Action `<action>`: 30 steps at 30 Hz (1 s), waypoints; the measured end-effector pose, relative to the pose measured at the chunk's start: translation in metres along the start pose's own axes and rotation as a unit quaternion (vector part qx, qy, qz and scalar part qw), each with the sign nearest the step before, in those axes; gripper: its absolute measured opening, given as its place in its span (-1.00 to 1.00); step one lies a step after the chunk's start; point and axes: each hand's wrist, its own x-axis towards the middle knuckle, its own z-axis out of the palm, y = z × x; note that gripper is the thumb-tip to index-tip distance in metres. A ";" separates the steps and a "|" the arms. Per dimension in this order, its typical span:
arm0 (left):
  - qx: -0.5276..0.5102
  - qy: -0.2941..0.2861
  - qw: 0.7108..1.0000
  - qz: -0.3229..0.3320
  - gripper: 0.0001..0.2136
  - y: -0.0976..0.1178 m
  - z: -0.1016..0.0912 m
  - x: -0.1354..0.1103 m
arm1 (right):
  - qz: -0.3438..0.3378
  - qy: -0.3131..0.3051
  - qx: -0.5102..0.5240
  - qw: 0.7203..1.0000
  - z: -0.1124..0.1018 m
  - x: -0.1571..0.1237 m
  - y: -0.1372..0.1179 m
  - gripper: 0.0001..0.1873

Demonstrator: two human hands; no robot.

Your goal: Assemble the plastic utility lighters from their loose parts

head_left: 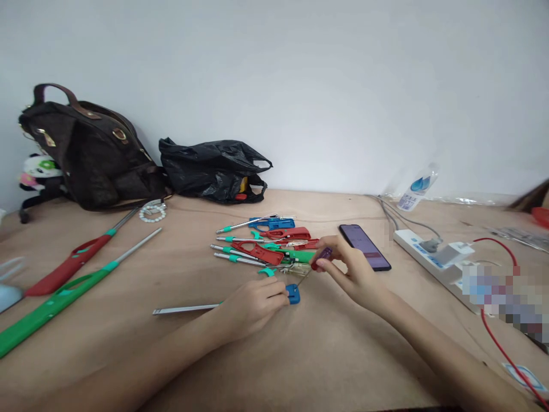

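Note:
My left hand (pixel 257 302) is closed over a blue long-nosed lighter (pixel 294 294) lying on the table. The lighter's metal tube (pixel 184 309) sticks out to the left, and most of its body is hidden under my fingers. In my right hand (pixel 354 269) is a small screwdriver (pixel 321 258) with a dark red, see-through handle, gripped between thumb and fingers. Its thin shaft slants down left toward the blue end of the lighter; whether the tip touches is too small to tell. Just beyond both hands lie several opened lighters (pixel 257 252) in red, blue and green, with metal tubes and loose parts.
Whole red (pixel 71 266) and green (pixel 55 303) lighters lie at left, near a bead bracelet (pixel 152 212). A dark backpack (pixel 94 154) and a black plastic bag (pixel 210 169) stand by the wall. To the right are a phone (pixel 364 247) and a power strip (pixel 433 266) with cables.

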 end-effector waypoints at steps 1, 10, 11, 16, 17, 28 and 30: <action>0.001 -0.001 1.000 -0.002 -0.73 0.000 0.000 0.000 | -0.015 -0.016 -0.038 0.999 0.000 0.004 -0.004 -0.87; 0.007 0.006 1.000 0.003 -0.74 0.001 0.001 -0.001 | -0.089 -0.134 -0.308 0.937 0.006 0.053 -0.040 -0.95; 0.007 0.006 1.000 0.003 -0.74 0.001 0.001 -0.001 | -0.094 -0.152 -0.327 0.928 0.006 0.056 -0.043 -0.96; 0.004 0.010 1.000 0.003 -0.76 0.001 0.001 -0.002 | -0.052 -0.183 -0.421 0.887 -0.001 0.061 -0.046 -0.79; 0.003 0.010 1.000 0.003 -0.76 0.001 0.000 -0.002 | -0.057 -0.187 -0.413 0.889 -0.003 0.060 -0.045 -0.81; -0.004 0.011 1.000 0.005 -0.75 0.000 0.002 -0.003 | -0.036 -0.238 -0.367 0.898 -0.013 0.061 -0.051 -0.73; -0.006 0.008 1.000 0.001 -0.75 0.001 0.001 -0.003 | -0.069 -0.248 -0.313 0.914 -0.014 0.061 -0.052 -0.87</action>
